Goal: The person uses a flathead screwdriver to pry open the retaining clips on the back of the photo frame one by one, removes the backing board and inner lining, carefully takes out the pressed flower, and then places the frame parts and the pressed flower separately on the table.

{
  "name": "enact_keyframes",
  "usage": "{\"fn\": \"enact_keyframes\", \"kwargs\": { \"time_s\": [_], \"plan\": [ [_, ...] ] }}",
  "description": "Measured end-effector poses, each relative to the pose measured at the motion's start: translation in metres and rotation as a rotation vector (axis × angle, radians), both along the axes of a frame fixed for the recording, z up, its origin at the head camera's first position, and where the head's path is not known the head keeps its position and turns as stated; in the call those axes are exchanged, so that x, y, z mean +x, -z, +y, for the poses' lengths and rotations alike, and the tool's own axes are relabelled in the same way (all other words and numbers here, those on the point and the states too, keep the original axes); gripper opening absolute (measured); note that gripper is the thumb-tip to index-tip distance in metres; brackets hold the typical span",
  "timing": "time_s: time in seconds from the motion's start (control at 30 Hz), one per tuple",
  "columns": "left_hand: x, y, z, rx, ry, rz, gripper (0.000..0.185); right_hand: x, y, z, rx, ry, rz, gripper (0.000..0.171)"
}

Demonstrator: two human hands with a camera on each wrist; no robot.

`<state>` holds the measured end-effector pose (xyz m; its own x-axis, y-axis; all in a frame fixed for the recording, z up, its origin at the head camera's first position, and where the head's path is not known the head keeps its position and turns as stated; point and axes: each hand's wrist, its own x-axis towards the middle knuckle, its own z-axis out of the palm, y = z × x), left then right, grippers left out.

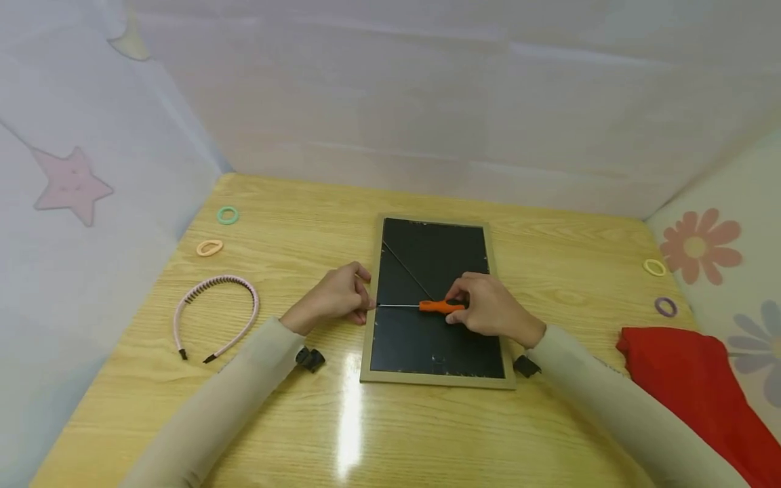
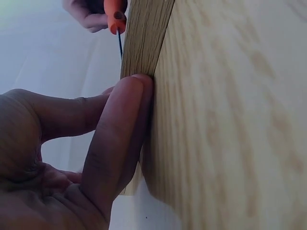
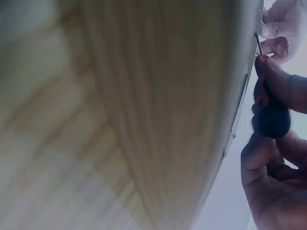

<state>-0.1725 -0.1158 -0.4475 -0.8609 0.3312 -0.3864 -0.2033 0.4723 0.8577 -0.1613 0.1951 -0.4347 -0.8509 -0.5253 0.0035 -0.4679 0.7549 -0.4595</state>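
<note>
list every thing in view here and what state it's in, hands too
frame, lying flat, black panel uppermost
screwdriver, held, tip at the frame's left side
right hand, gripping the screwdriver's handle
left hand, holding the frame's left edge
headband, lying flat, ends apart
green ring, round
orange ring, squashed oval
yellow ring, flat
purple ring, flat
red cloth, loose, partly out of view

White glare (image 1: pixel 350 420) streaks the evenly lit table (image 1: pixel 274 423), nearer than the left hand (image 1: pixel 334 296); beside the shadowed right hand (image 3: pixel 276 196), the wooden frame (image 3: pixel 163 96) blurs close-up.
</note>
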Motion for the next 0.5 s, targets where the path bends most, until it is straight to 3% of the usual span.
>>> {"fn": "enact_keyframes", "kwargs": {
  "time_s": [0.2, 0.5],
  "plan": [
    [0.002, -0.001, -0.001, -0.012, 0.027, 0.012, 0.046, -0.001, 0.000, -0.001, -0.105, 0.090, -0.160, 0.027],
    [0.002, -0.005, 0.000, -0.032, 0.004, 0.019, 0.043, 0.001, -0.013, -0.008, -0.115, 0.058, -0.033, 0.027]
  ]
}}
